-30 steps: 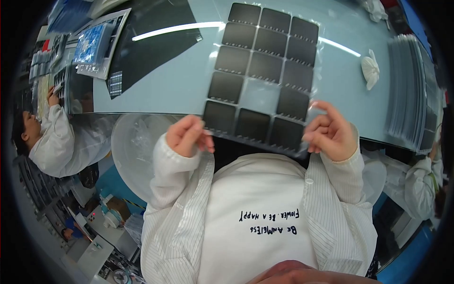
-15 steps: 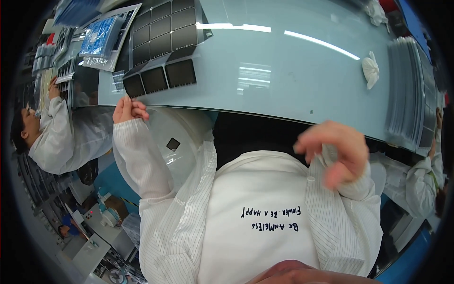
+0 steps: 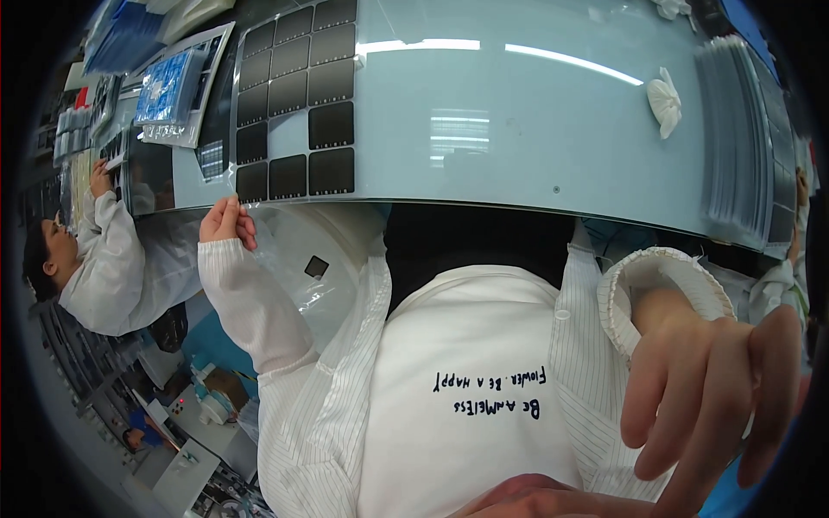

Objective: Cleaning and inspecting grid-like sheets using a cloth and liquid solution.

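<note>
The left hand (image 3: 226, 222) is pinching the lower-left corner of the clear sheet of dark squares (image 3: 294, 104), which is lying on the pale blue table (image 3: 518, 129) just beyond its fingertips, while the right hand (image 3: 717, 388) is hanging open, fingers spread, holding nothing.

White pinstriped coat sleeves (image 3: 250, 302) (knit cuffs, seemingly) over a white printed shirt (image 3: 466, 363).

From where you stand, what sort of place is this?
Probably a factory assembly room: a sheet of dark square tiles on a glass table, stacked sheets, and a co-worker in a white coat.
</note>
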Demonstrator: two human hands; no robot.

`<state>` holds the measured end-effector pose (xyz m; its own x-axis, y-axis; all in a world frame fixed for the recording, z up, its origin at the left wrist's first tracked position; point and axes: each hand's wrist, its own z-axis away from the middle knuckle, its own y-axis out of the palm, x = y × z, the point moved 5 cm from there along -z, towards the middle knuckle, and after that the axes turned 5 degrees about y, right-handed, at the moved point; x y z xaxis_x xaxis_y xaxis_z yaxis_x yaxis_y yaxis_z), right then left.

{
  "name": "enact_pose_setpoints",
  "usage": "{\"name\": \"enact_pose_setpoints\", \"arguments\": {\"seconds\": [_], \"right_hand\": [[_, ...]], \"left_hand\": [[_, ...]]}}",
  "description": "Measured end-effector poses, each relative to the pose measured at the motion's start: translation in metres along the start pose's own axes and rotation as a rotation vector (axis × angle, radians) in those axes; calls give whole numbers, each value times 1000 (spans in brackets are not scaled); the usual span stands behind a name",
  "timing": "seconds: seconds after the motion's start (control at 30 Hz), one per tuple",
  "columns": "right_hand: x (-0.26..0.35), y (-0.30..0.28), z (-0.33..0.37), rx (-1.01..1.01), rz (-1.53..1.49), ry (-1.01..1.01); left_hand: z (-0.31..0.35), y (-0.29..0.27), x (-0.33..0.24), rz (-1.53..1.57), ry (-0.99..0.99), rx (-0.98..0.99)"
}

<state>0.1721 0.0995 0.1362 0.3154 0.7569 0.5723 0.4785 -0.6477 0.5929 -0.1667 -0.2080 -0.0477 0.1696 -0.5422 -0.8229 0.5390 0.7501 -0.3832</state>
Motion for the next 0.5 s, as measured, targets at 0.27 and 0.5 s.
{"name": "enact_pose_setpoints", "arguments": {"seconds": [0.27,0.5], "right_hand": [[-12,10,6,-155,-206,214],[-28,14,7,-209,-390,283]], "left_hand": [[-32,-3,-18,-113,46,-167],[-55,-13,-11,-196,-5,-303]]}}
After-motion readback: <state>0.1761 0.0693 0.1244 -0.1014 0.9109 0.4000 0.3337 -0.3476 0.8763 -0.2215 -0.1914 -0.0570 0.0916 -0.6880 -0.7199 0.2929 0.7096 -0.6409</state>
